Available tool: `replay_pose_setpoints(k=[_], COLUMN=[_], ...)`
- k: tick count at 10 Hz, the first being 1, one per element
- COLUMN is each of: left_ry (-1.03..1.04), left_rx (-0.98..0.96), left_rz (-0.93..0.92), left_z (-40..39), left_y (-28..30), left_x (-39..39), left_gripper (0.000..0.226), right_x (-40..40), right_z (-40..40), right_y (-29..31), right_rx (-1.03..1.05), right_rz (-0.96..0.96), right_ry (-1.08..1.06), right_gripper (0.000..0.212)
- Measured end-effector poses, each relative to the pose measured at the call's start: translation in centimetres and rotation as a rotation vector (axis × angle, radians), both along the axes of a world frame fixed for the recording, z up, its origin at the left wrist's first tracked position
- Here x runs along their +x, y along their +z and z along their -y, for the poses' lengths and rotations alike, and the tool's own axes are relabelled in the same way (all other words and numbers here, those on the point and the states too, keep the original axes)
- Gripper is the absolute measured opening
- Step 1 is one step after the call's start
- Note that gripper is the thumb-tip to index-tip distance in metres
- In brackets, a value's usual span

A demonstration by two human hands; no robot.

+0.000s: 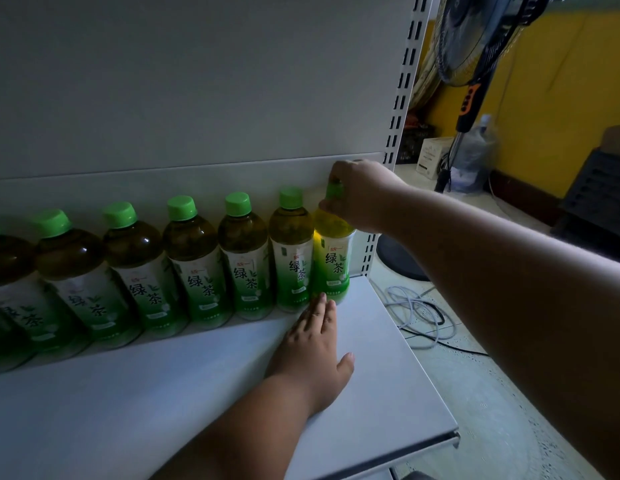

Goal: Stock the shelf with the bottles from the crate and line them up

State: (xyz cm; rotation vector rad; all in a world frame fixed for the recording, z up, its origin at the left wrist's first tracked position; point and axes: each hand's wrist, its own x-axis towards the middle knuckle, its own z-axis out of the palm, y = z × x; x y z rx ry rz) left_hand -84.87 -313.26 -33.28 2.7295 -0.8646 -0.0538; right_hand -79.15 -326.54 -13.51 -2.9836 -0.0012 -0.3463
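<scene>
Head view: right hand (358, 194) around end bottle (332, 261) neck; left hand (313, 344) flat.

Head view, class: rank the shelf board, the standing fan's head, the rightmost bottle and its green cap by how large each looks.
1. shelf board
2. standing fan's head, cut off by the frame, so only partly seen
3. rightmost bottle
4. green cap, partly covered by the right hand

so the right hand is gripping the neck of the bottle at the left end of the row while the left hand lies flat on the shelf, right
Not quite: the head view shows the right hand gripping the neck of the green tea bottle at the right end of the row, not the left. The left hand does lie flat on the shelf.
</scene>
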Motion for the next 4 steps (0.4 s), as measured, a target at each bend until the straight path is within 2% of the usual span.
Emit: replay_pose_setpoints(k=[1,3,4], left_ry=[-0.014,0.106,0.170], left_rx=[-0.080,-0.176,-0.176], left_rz=[0.054,0.160,0.258], left_z=[-1.3,-7.9,-12.1], left_y=[0.5,1.6,2.1], left_x=[-0.5,-2.8,-2.9], left_gripper=[0.078,0.071,0.069], right_x=[-2.0,-6.1,-7.1], right_z=[-0.5,-3.8,-6.7], right_y=[-0.7,-3.9,-5.7], right_rx=[0.096,0.080,0.092], right_rz=[0.121,0.361,0.330], right_ry=[-0.008,0.144,0.228], right_gripper=[0.050,0.035,0.037])
